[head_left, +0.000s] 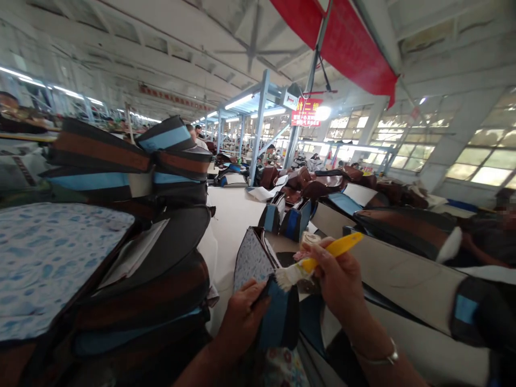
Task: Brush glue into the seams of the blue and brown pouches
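My right hand (341, 274) is closed round the yellow handle of a brush (338, 248). The brush's pale, clumped bristles touch or hover just over the upper edge of a bag piece (278, 314); I cannot tell which. That piece has blue and black panels on its outside and a grey patterned lining. My left hand (244, 312) grips its near edge between thumb and fingers. Just behind the brush is a pale round container or roll (310, 239), partly covered by my right hand.
Stacked bag pieces in black, brown and blue (133, 269) rise on the left. More large panels (407, 279) lie to the right. Behind them are brown bags (314, 183) and a blue metal frame (259, 129). Another person's arm (479, 250) shows at far right.
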`<state>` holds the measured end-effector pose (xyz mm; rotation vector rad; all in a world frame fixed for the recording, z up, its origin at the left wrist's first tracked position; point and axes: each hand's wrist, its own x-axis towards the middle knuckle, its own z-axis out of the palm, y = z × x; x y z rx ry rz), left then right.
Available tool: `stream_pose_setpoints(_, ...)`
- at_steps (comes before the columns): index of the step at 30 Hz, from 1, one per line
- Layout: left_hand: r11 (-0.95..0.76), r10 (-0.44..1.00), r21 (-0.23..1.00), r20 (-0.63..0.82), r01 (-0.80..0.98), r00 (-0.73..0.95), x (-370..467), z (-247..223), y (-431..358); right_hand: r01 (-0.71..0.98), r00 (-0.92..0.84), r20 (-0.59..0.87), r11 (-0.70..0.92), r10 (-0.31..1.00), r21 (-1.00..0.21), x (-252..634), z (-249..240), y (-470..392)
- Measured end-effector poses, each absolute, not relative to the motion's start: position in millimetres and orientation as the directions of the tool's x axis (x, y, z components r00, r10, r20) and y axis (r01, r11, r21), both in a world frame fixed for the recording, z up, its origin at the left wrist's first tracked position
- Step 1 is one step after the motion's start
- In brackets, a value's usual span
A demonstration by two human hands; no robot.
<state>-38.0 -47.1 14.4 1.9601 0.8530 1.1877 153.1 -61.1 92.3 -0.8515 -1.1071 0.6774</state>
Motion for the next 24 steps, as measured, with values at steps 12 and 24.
stream_pose_setpoints(12,-0.47,0.82,0.871,0.372,0.141,0.435,-46,20,-43,0.691,-0.292,0.787,0.689,0.543,-0.218,162,117,-67)
stream_pose_setpoints(24,-0.441,0.823,0.888,0.343,0.128,0.453,-38,27,-46,0.641,-0.38,0.746,0.737,0.546,-0.213,181,107,-71)
